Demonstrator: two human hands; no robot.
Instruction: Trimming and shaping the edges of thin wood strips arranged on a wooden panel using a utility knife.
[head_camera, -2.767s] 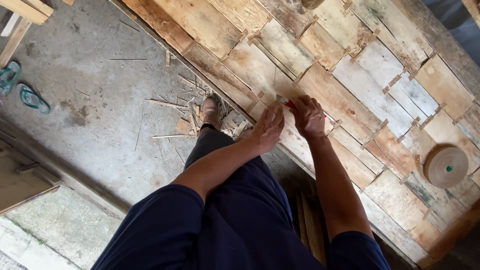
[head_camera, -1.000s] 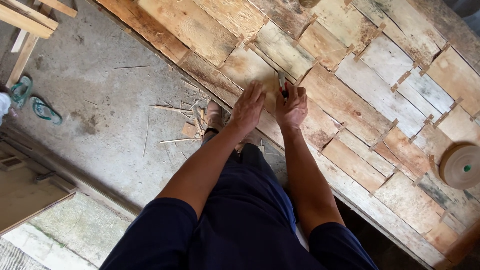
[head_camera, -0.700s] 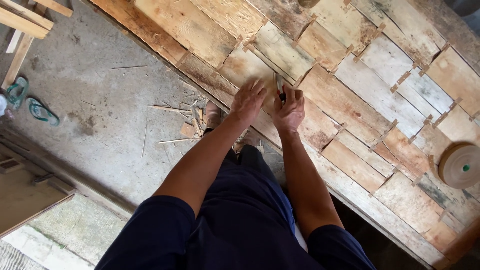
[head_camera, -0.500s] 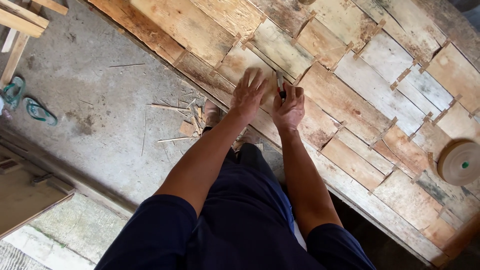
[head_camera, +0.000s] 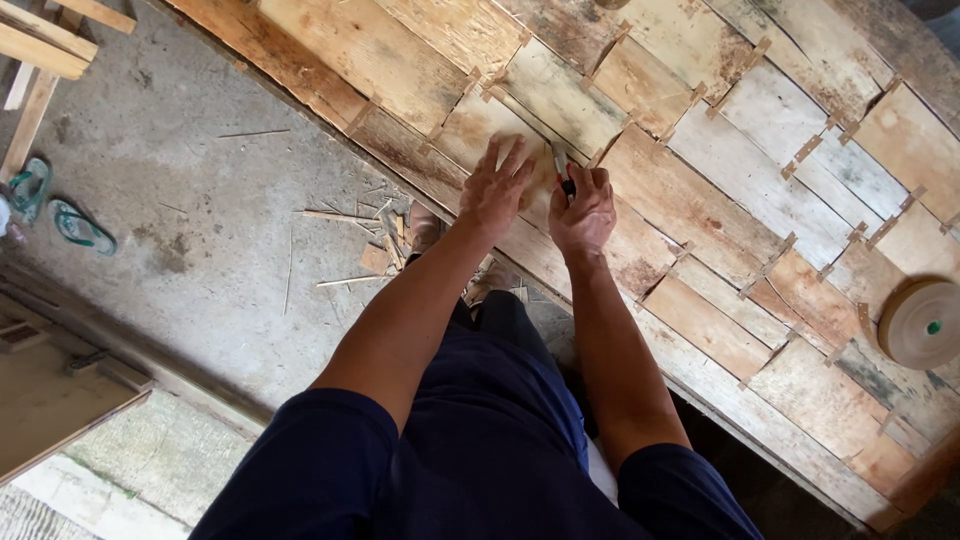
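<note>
My left hand (head_camera: 497, 185) lies flat with fingers spread on a pale sheet of wood veneer (head_camera: 560, 95), pressing it down. My right hand (head_camera: 581, 210) is closed round a small cutter knife (head_camera: 562, 168) with a red and dark handle, its blade on the veneer just right of my left fingers. The veneer pieces are laid edge to edge across a long work surface (head_camera: 700, 200) and joined by short strips of brown tape (head_camera: 803, 155).
A roll of brown tape (head_camera: 922, 324) lies on the veneer at the right. Wood scraps and splinters (head_camera: 375, 240) litter the concrete floor by my foot. A pair of green sandals (head_camera: 60, 210) sits at the left, under wooden battens (head_camera: 45, 45).
Both hands have moved up and further onto the veneer sheet. My left hand has spread flat, and the knife in my right hand has come up beside it.
</note>
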